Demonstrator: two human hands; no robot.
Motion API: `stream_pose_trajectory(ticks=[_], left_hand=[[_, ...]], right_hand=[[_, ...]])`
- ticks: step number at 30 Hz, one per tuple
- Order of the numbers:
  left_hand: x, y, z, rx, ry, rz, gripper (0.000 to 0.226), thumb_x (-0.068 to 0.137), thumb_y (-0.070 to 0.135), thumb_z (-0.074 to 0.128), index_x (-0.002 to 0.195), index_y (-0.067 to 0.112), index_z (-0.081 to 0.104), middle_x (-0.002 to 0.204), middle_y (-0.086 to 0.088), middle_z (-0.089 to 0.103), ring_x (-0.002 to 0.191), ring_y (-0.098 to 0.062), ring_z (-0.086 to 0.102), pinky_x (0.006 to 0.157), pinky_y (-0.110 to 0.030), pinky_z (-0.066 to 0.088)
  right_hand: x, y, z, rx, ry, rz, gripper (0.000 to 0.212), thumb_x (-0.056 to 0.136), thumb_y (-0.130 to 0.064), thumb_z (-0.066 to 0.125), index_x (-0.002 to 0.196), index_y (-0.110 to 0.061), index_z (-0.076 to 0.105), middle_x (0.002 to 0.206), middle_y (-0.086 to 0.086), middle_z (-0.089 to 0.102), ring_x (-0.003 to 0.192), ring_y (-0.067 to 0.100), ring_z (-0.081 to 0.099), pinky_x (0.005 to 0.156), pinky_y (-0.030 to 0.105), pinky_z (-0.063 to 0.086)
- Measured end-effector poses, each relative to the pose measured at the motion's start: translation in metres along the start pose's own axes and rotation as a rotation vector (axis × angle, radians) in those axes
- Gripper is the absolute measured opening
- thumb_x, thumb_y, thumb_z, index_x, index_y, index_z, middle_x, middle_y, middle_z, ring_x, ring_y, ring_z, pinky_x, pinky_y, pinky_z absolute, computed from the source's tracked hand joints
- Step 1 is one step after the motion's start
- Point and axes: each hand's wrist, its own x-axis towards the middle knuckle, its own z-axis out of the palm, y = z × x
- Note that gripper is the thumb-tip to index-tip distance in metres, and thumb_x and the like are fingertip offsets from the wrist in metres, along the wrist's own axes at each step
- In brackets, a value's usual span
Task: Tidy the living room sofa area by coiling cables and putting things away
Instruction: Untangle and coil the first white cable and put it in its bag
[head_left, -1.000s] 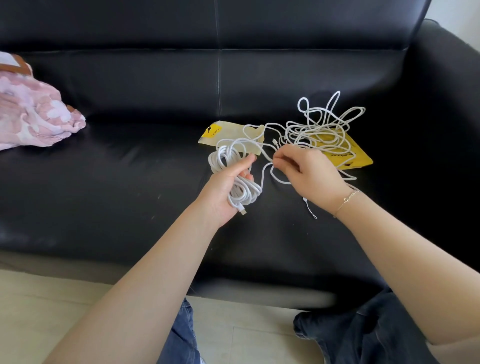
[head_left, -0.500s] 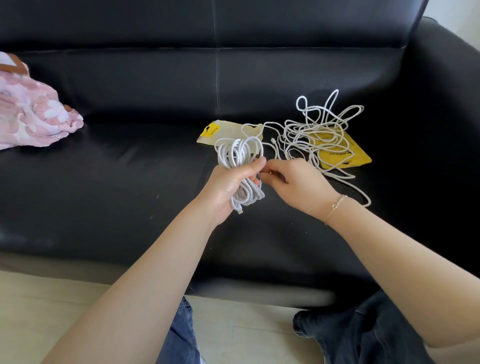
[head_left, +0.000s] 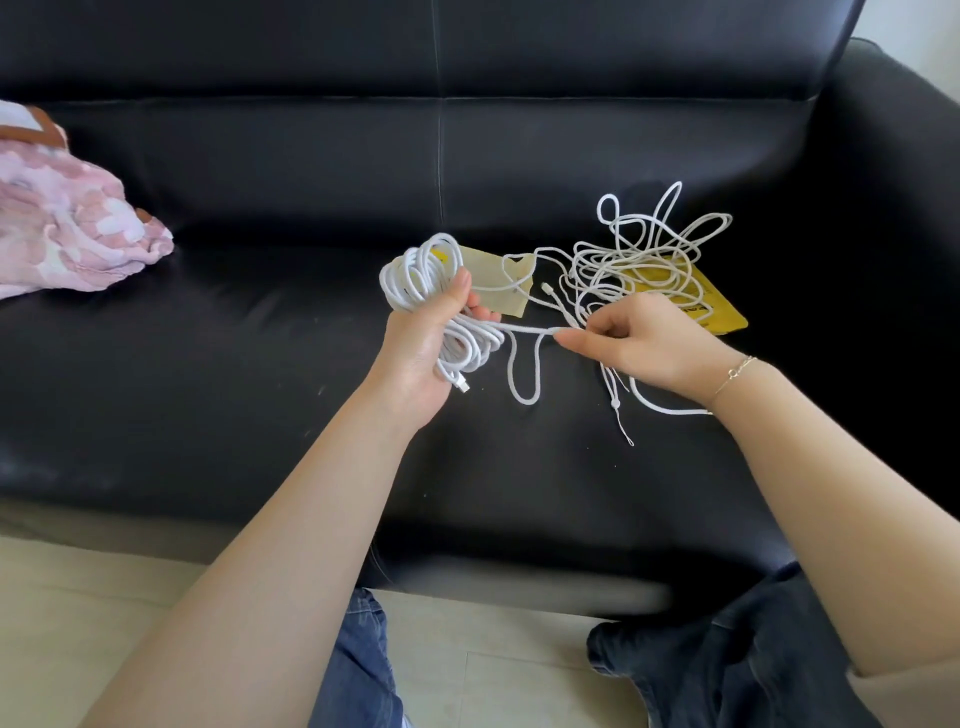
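My left hand (head_left: 426, 343) grips a coil of thick white cable (head_left: 415, 275) above the black sofa seat (head_left: 234, 374), its plug hanging below the palm. A strand runs right from the coil to my right hand (head_left: 644, 343), which pinches it between thumb and fingers; a slack loop droops between the hands. Behind my right hand lies a tangle of thin white cable (head_left: 649, 249) on the seat, partly over a yellow packet (head_left: 717, 306). A pale yellow packet (head_left: 498, 280) lies just behind the coil.
A pink patterned cloth (head_left: 67, 223) is bunched at the seat's left end. The sofa armrest (head_left: 893, 218) rises at the right. My knees in jeans and a light tiled floor (head_left: 493, 670) are in front of the sofa.
My hands were close together at the coil; now my right hand has drawn away to the right, pulling out a strand. The coil has lifted and shifted left in my left hand.
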Motion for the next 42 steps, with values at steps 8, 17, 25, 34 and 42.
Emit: stream_pose_trajectory(ticks=[8, 17, 25, 34, 42], left_hand=[[0.004, 0.009, -0.003, -0.221, 0.161, 0.018, 0.023, 0.093, 0.020, 0.066, 0.071, 0.013, 0.063, 0.060, 0.002, 0.057, 0.049, -0.009, 0.056, 0.060, -0.026, 0.052], [0.003, -0.004, -0.003, -0.056, 0.081, -0.119, 0.008, 0.088, 0.011, 0.069, 0.096, 0.009, 0.068, 0.087, -0.004, 0.064, 0.071, -0.015, 0.066, 0.073, -0.031, 0.055], [-0.003, -0.013, 0.006, -0.309, 0.065, -0.162, 0.009, 0.097, 0.013, 0.057, 0.103, 0.006, 0.062, 0.078, -0.006, 0.075, 0.074, -0.016, 0.074, 0.096, -0.039, 0.053], [0.003, 0.011, -0.016, 0.088, 0.330, 0.022, 0.009, 0.092, 0.020, 0.068, 0.089, 0.011, 0.065, 0.063, -0.001, 0.068, 0.052, -0.010, 0.066, 0.055, -0.025, 0.055], [0.001, 0.000, -0.017, 0.643, 0.026, 0.081, 0.012, 0.093, 0.017, 0.067, 0.105, 0.017, 0.067, 0.079, -0.001, 0.076, 0.074, -0.015, 0.074, 0.073, -0.032, 0.061]], right_hand=[[0.002, -0.009, -0.010, -0.267, 0.135, 0.207, 0.072, 0.076, -0.079, 0.051, 0.053, -0.018, 0.020, 0.048, -0.001, 0.022, 0.047, 0.018, 0.027, 0.047, 0.028, 0.021], [-0.002, -0.017, -0.010, 0.401, 0.287, -0.104, 0.023, 0.104, -0.022, 0.041, 0.091, -0.008, 0.054, 0.050, -0.016, 0.034, 0.047, 0.005, 0.027, 0.046, 0.017, 0.026], [-0.001, -0.004, -0.011, 0.451, 0.164, -0.032, 0.024, 0.101, -0.019, 0.046, 0.081, -0.010, 0.056, 0.055, -0.010, 0.036, 0.050, 0.007, 0.029, 0.048, 0.019, 0.027], [-0.009, 0.010, -0.019, 0.230, -0.235, 0.103, 0.039, 0.094, -0.038, 0.059, 0.064, -0.013, 0.061, 0.048, -0.003, 0.031, 0.044, 0.013, 0.025, 0.044, 0.020, 0.024], [-0.006, 0.003, -0.008, 0.180, -0.118, -0.095, 0.013, 0.096, -0.024, 0.057, 0.088, -0.020, 0.065, 0.070, 0.016, 0.063, 0.054, 0.022, 0.047, 0.057, 0.031, 0.042]])
